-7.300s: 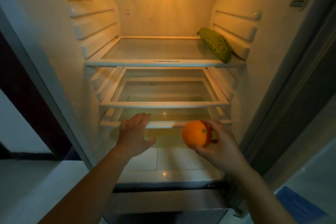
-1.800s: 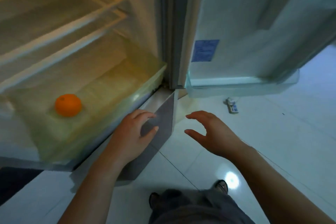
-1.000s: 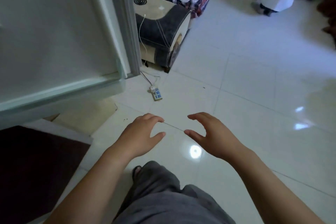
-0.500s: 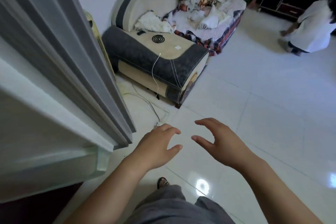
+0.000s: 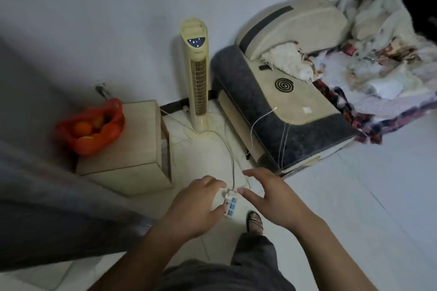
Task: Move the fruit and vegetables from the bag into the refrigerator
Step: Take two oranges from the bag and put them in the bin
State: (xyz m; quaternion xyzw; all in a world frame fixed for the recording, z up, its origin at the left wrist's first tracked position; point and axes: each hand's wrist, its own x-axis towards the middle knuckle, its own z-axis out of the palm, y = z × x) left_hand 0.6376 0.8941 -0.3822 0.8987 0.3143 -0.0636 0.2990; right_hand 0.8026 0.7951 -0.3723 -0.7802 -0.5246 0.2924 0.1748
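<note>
Both hands reach forward over the pale tiled floor and hold nothing; the left hand is palm down with its fingers slightly apart and loosely curved; the right hand is beside it, its fingers spread apart and bent a little, the thumb pointing toward the left hand. Between the two hands, lower down on the floor, lies a white power strip with blue sockets; white cords run from it toward the wall. A foot in a patterned sandal stands just beside the strip.

The red bag sits on a low, boxy wooden bench to the left and well apart from both hands; it rests on the far left part of the bench top, near the wall, and its mouth is open; oranges show inside it; what else it holds cannot be told.

Right of the bench a cream tower fan stands upright against the wall; beside the fan is a grey and beige sofa, with a dark spiral coil on its flat arm and a thin white cable hanging off the arm's edge; crumpled cloths are heaped on the seat. A blurred grey panel fills the lower left.
</note>
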